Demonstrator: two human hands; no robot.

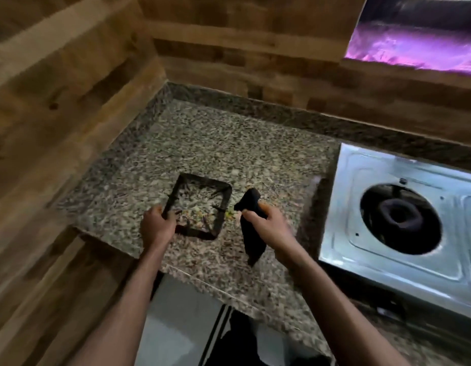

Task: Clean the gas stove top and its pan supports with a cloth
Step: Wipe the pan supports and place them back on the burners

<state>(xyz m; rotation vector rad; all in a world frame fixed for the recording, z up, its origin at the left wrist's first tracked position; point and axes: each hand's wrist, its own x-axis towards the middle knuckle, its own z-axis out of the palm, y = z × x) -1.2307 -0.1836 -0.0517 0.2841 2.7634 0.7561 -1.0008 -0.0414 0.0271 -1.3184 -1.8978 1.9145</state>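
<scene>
At the centre of the frame, a black square pan support [197,206] lies flat on the speckled granite counter [229,143]. The left hand [157,225] reaches up from the lower left, forearm straight and bare, and its fingers curl over the support's lower left corner, gripping the frame there. Just right of the support, the right hand [268,225] comes in from the lower right with the wrist turned slightly inward; its fingers are closed around a black cloth [251,228]. One end of the cloth sticks up above the fist, and the longer end hangs down below it, over the counter near its front edge. The cloth is close to the support's right side but whether it touches is unclear through the blur.

At the right of the frame, the steel stove top [387,262] sits on the counter, well apart from both hands. Its round burner well holds a dark burner [399,217], uncovered, with no support over it. Wood-patterned walls [70,83] fill the upper left and top of the frame.
</scene>
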